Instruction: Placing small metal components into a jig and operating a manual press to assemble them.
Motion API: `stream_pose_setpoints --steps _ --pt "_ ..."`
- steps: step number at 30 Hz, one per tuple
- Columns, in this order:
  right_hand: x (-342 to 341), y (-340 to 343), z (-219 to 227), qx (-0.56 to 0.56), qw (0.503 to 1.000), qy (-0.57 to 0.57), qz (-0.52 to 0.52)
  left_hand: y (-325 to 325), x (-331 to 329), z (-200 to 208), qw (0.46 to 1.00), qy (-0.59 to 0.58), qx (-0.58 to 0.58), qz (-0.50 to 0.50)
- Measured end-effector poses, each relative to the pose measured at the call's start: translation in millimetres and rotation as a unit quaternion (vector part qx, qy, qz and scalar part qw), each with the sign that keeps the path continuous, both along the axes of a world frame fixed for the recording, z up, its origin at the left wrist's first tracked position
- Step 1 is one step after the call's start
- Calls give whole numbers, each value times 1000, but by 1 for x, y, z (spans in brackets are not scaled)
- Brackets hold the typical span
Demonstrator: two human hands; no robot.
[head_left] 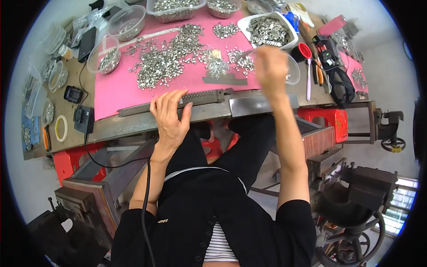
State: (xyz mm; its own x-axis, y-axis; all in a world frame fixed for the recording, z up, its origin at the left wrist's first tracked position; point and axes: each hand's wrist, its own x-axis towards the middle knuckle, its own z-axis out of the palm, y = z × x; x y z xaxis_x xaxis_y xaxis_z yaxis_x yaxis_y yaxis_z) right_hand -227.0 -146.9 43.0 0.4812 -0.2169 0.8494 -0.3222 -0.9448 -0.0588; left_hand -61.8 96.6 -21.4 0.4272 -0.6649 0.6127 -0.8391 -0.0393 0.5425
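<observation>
My left hand [171, 113] lies over a long metal strip fixture [202, 96] at the table's front edge. Its fingers are stretched out and its thumb stands apart; nothing shows in its grasp. Rows of small parts or slots line the fixture. My right hand [270, 66] is raised at the front of a white tray of metal links [269, 30], partly covering a see-through bowl [291, 71]. Motion smears its fingers, so I cannot make out whether it holds anything. Between the hands, thin silvery pins [217, 66] lie beside a dark flat metal strip [225, 81].
A pink mat [115, 95] bears a wide heap of small metal pieces [162, 62]. Plastic tubs of parts [175, 13] stand along the back. To the right are a red cup [301, 52], a purple-handled tool [308, 80] and pliers. A black cable [115, 165] crosses my left arm.
</observation>
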Motion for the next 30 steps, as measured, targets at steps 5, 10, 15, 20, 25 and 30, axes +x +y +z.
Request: stream_pose_setpoints --steps 5,10,15,20,25,30 --pt "-32 -50 1 139 972 23 -187 -45 -11 24 998 -9 -20 -52" --pt "-32 13 -34 270 959 47 -77 -109 -10 19 998 -10 24 -57" --pt "-29 31 -54 284 950 55 -118 -153 -14 8 994 -59 69 -56" --pt "-24 34 -66 219 957 87 -166 -160 -20 8 991 -94 76 -59" --pt "-21 39 -65 201 965 74 -149 -157 -16 11 991 -69 93 -74" --pt "-27 43 -66 324 941 -13 -102 -160 -11 10 991 -43 93 -86"
